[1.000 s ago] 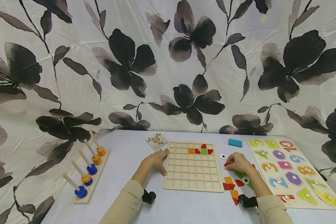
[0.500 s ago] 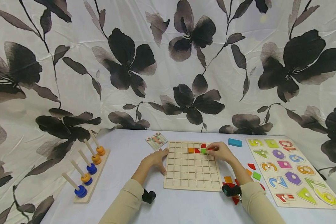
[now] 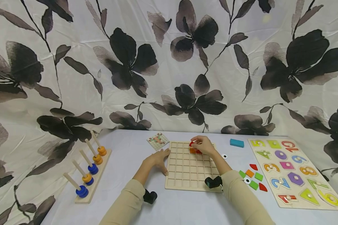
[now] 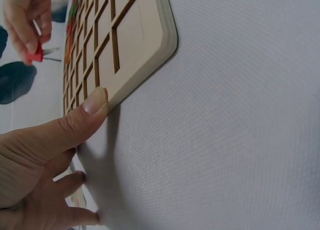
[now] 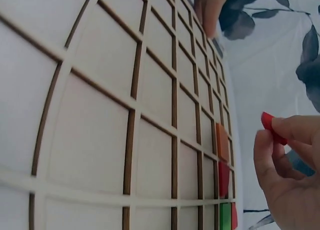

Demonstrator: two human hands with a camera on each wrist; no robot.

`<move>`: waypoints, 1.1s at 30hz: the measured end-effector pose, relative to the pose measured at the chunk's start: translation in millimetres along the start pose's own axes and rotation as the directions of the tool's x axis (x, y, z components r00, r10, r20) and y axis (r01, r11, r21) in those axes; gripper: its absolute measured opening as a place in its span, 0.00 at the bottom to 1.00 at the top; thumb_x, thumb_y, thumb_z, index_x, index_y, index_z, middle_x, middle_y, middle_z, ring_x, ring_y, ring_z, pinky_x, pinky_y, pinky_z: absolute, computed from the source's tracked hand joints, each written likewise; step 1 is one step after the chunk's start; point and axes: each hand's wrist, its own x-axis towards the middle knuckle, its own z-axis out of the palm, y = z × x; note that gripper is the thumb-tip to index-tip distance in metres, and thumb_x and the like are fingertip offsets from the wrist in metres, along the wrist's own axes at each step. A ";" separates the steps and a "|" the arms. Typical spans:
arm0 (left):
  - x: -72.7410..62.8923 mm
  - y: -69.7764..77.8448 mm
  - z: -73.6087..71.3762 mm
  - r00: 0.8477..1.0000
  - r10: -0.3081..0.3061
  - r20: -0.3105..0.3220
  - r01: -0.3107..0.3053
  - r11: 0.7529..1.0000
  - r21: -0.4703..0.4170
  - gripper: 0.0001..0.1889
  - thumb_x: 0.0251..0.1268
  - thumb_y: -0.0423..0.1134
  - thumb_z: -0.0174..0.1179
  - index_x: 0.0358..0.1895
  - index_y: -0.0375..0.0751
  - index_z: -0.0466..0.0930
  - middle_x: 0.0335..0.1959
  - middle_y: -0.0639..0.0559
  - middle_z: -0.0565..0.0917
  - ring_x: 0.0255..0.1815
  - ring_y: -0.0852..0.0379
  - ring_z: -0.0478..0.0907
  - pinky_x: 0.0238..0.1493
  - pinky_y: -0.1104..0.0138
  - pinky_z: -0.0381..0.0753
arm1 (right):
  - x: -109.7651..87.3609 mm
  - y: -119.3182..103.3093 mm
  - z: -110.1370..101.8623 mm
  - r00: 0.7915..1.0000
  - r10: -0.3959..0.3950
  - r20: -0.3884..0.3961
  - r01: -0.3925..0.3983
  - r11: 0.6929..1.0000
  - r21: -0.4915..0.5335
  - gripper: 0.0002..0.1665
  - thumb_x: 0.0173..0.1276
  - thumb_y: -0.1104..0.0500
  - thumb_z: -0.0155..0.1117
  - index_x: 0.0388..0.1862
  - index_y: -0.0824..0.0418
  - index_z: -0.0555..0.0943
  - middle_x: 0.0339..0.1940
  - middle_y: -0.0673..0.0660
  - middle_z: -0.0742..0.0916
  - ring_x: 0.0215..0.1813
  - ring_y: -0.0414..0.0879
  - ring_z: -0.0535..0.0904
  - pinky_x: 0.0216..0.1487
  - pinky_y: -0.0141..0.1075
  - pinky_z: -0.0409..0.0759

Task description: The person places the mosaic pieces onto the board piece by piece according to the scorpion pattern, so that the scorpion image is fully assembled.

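My right hand [image 3: 205, 145] pinches a small red piece [image 5: 273, 128] between thumb and fingertips, above the far edge of the wooden grid board [image 3: 186, 175]. Close below the piece, an orange square [image 3: 192, 150] sits in a cell. In the right wrist view, a red quarter-round tile [image 5: 223, 177] and a green square [image 5: 226, 216] follow along the same row; in the head view the right hand covers part of these tiles. My left hand [image 3: 157, 161] lies at the board's left edge, fingers spread, its thumb [image 4: 82, 122] against the rim.
Loose tiles lie right of the board, including a green square [image 3: 258, 176], an orange square [image 3: 249, 173] and an eye disc [image 3: 247, 180]. Around stand a blue block [image 3: 237, 143], a number puzzle [image 3: 283, 175], a patterned card [image 3: 157, 141] and a wooden peg stand [image 3: 100, 170].
From the loose tiles on the right, my right hand has carried the red piece leftward over the board's far rows. The left hand keeps its place.
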 end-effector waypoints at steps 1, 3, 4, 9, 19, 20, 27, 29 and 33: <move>-0.2 0.4 -0.1 1.000 -0.001 0.000 0.001 1.000 -0.001 0.57 0.32 0.41 0.79 0.72 0.38 0.56 0.74 0.41 0.54 0.73 0.36 0.50 0.68 0.38 0.49 | 1.3 -0.8 1.6 1.000 0.003 0.017 -0.003 1.000 -0.008 0.18 0.63 0.70 0.58 0.51 0.76 0.77 0.35 0.66 0.82 0.33 0.54 0.82 0.33 0.35 0.82; -0.5 1.3 -0.5 1.000 -0.003 0.003 0.003 1.000 -0.005 0.57 0.31 0.41 0.79 0.72 0.38 0.56 0.74 0.41 0.54 0.73 0.35 0.49 0.68 0.37 0.49 | 3.4 -2.1 4.3 0.999 0.011 0.050 -0.009 0.999 -0.035 0.20 0.64 0.70 0.55 0.55 0.75 0.75 0.40 0.67 0.81 0.35 0.50 0.79 0.33 0.31 0.79; -0.5 1.4 -0.8 1.000 -0.006 0.005 0.006 1.000 -0.011 0.57 0.31 0.41 0.79 0.72 0.39 0.56 0.74 0.41 0.54 0.73 0.36 0.49 0.68 0.38 0.48 | 4.2 -2.8 5.7 0.998 0.016 0.061 -0.013 0.999 -0.047 0.20 0.65 0.70 0.54 0.55 0.75 0.75 0.42 0.68 0.81 0.36 0.49 0.78 0.33 0.30 0.78; 2.6 -0.9 -0.8 1.000 -0.024 0.016 0.025 0.999 -0.035 0.59 0.28 0.41 0.80 0.72 0.41 0.56 0.74 0.43 0.54 0.74 0.38 0.49 0.69 0.39 0.47 | 8.0 -4.8 12.0 0.999 0.014 0.048 -0.012 0.999 -0.035 0.17 0.65 0.69 0.54 0.51 0.75 0.77 0.43 0.69 0.82 0.37 0.48 0.78 0.36 0.30 0.79; 4.3 -2.7 1.5 0.999 -0.037 0.016 0.037 0.998 -0.046 0.59 0.28 0.41 0.80 0.72 0.41 0.57 0.75 0.45 0.54 0.74 0.38 0.48 0.70 0.40 0.46 | 12.2 -3.6 20.4 0.993 0.093 -0.079 -0.084 0.991 0.108 0.11 0.60 0.68 0.64 0.40 0.75 0.78 0.29 0.62 0.84 0.33 0.55 0.83 0.40 0.43 0.84; 3.1 -2.0 1.5 0.999 -0.032 0.011 0.032 0.998 -0.047 0.58 0.28 0.40 0.80 0.72 0.41 0.57 0.75 0.45 0.54 0.74 0.38 0.48 0.70 0.40 0.46 | 12.6 -3.2 20.3 0.991 0.113 -0.069 -0.103 0.985 0.139 0.13 0.61 0.68 0.64 0.43 0.75 0.77 0.30 0.62 0.84 0.34 0.57 0.83 0.41 0.43 0.84; 0.0 0.1 1.5 1.000 -0.012 -0.004 0.012 1.000 -0.023 0.57 0.31 0.40 0.79 0.72 0.40 0.56 0.74 0.44 0.54 0.74 0.38 0.48 0.69 0.39 0.48 | 13.1 1.0 18.7 0.994 0.107 0.010 -0.107 0.984 0.144 0.21 0.66 0.69 0.57 0.57 0.74 0.74 0.39 0.68 0.83 0.39 0.58 0.82 0.39 0.34 0.82; 0.9 -0.3 2.0 1.000 -0.011 -0.003 0.011 1.000 -0.020 0.57 0.31 0.40 0.79 0.72 0.40 0.57 0.74 0.44 0.54 0.74 0.37 0.48 0.69 0.39 0.48 | 13.2 1.1 19.7 0.997 0.073 -0.002 -0.073 0.996 0.048 0.17 0.65 0.68 0.59 0.52 0.73 0.78 0.40 0.66 0.84 0.39 0.55 0.81 0.34 0.31 0.79; 2.1 -0.6 2.5 1.000 -0.016 0.002 0.016 1.000 -0.022 0.57 0.31 0.40 0.79 0.72 0.40 0.57 0.74 0.44 0.54 0.74 0.38 0.48 0.69 0.39 0.48 | 15.4 2.7 22.5 0.999 -0.033 0.001 0.033 0.972 -0.233 0.12 0.63 0.66 0.62 0.44 0.70 0.84 0.43 0.64 0.86 0.37 0.51 0.79 0.30 0.32 0.76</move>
